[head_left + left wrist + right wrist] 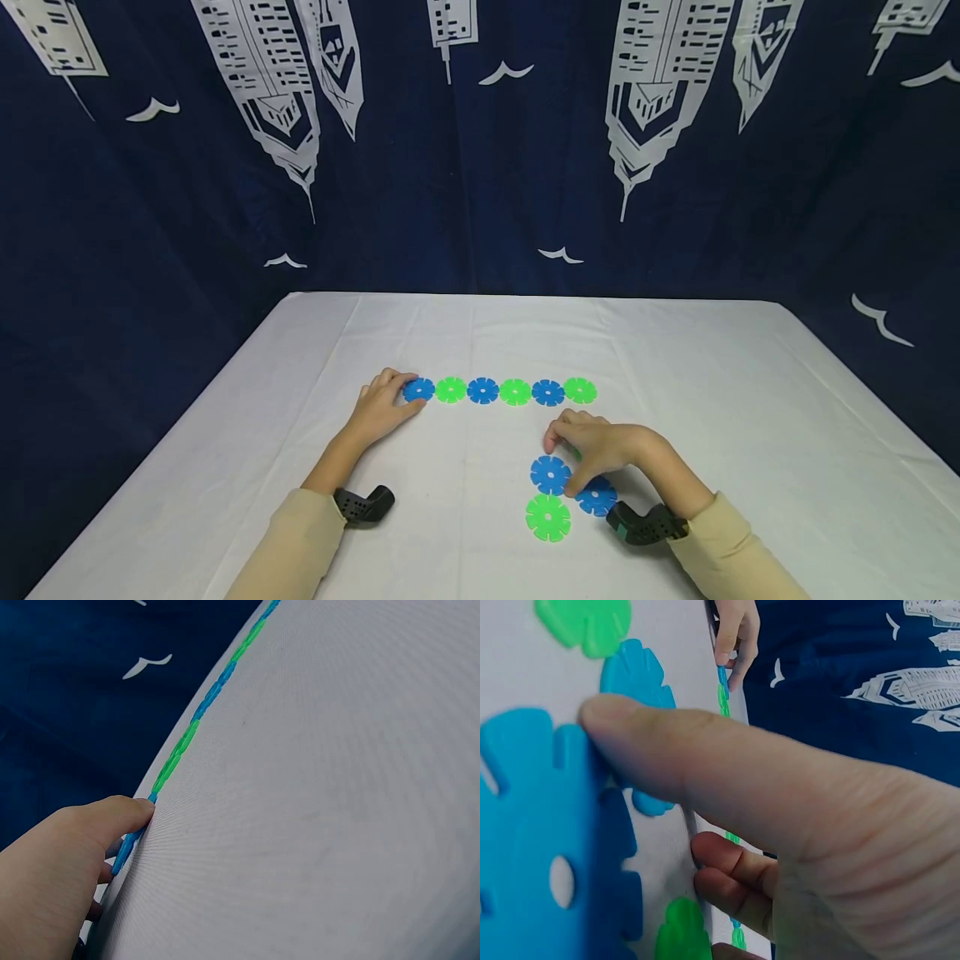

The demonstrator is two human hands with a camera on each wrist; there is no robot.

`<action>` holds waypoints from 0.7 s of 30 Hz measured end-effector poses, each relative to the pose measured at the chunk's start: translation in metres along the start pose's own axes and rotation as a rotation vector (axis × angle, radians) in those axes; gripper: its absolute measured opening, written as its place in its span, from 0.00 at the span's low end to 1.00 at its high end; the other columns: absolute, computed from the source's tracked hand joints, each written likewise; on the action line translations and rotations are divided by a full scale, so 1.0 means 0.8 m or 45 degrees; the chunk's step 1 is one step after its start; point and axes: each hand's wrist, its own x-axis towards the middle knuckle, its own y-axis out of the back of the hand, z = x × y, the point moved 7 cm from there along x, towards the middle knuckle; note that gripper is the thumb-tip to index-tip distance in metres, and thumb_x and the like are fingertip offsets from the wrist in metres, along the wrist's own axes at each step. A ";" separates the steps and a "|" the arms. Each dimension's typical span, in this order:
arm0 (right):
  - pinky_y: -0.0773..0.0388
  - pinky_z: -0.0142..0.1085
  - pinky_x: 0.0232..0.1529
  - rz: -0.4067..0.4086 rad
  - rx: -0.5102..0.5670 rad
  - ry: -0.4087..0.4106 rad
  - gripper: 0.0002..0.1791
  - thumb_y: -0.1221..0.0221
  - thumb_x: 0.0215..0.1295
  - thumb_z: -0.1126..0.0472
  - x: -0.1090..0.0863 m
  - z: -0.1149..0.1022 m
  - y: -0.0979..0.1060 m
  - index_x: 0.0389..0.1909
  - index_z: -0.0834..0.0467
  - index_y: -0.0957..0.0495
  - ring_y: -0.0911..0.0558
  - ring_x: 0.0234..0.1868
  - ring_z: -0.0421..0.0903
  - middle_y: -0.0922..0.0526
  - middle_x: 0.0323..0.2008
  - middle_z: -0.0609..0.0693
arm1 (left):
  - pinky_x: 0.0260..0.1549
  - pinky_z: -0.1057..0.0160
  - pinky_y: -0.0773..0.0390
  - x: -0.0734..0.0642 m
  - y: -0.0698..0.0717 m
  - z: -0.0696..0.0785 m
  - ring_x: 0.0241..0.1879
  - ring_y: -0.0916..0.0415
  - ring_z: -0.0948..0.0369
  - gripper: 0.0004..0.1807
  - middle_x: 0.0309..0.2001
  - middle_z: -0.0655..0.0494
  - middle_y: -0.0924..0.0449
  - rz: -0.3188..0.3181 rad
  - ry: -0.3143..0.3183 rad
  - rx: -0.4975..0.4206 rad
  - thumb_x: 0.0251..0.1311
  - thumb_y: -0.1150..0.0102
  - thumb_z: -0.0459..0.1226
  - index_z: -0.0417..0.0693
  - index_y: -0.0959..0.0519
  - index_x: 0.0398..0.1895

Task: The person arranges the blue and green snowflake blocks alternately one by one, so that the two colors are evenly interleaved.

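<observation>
Left hand [384, 408] pinches the end blue disc [418, 390] of a row [491, 390] parallel to the table's [420, 321] far edge; right hand [600, 442], thumb and fingers spread, released, is over loose discs [541, 477] (two blue, two green) farther from that edge.

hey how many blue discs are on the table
5: the row's first disc, third disc and fifth disc from the left; by the right hand, a left disc and right disc. That hand may hide more.
</observation>
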 end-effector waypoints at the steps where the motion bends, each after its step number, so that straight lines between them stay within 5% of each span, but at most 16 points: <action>1: 0.38 0.43 0.46 0.002 -0.001 0.007 0.22 0.31 0.38 0.54 0.001 -0.001 0.000 0.35 0.42 0.32 0.38 0.46 0.43 0.37 0.38 0.42 | 0.44 0.54 0.40 0.000 0.000 0.000 0.49 0.33 0.52 0.30 0.47 0.48 0.30 0.001 0.000 0.001 0.54 0.42 0.49 0.43 0.29 0.57; 9: 0.40 0.43 0.47 -0.014 0.015 0.119 0.26 0.32 0.40 0.56 0.003 -0.011 -0.003 0.43 0.41 0.31 0.39 0.48 0.43 0.35 0.40 0.41 | 0.42 0.55 0.40 0.001 0.001 0.000 0.48 0.33 0.52 0.30 0.47 0.48 0.30 0.004 -0.002 0.005 0.54 0.42 0.50 0.43 0.29 0.57; 15: 0.40 0.42 0.48 -0.011 0.033 0.144 0.23 0.33 0.40 0.57 0.004 -0.015 -0.005 0.39 0.46 0.32 0.38 0.46 0.42 0.35 0.38 0.42 | 0.43 0.54 0.40 0.001 0.000 -0.001 0.49 0.33 0.52 0.29 0.47 0.48 0.30 0.006 0.001 -0.001 0.53 0.42 0.49 0.44 0.29 0.57; 21: 0.37 0.33 0.38 -0.025 0.147 0.129 0.25 0.33 0.40 0.62 0.005 -0.017 -0.005 0.39 0.50 0.35 0.35 0.37 0.42 0.33 0.33 0.44 | 0.43 0.55 0.40 0.001 0.000 -0.002 0.49 0.33 0.53 0.29 0.47 0.49 0.30 0.005 0.007 -0.005 0.53 0.42 0.49 0.45 0.29 0.57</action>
